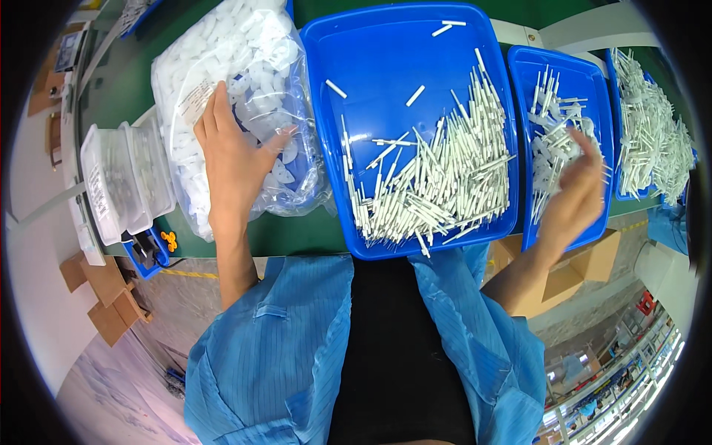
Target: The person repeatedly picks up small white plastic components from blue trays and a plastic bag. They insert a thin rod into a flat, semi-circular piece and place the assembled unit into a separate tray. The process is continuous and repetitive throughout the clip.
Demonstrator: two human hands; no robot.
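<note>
On the left, my left hand [233,159] lies over a clear plastic bag [196,44] filled with small white plastic parts [259,96]. Its thumb is spread away from the fingers, at the bag's opening, and no part shows in its grip. My right hand [578,189] hovers over the smaller blue tray [525,81], open, slightly blurred, with one finger stretched out and nothing visible in it. Thin white sticks [547,89] and white plastic pieces [549,148] lie in that tray, partly hidden by the hand.
Between my hands stands a large blue tray [371,74] with a heap of thin white sticks [437,185]. Another blue tray at far right holds more sticks [653,133]. Clear lidded boxes [111,182] and an orange trinket [169,241] sit left. A cardboard box [556,285] is below the table.
</note>
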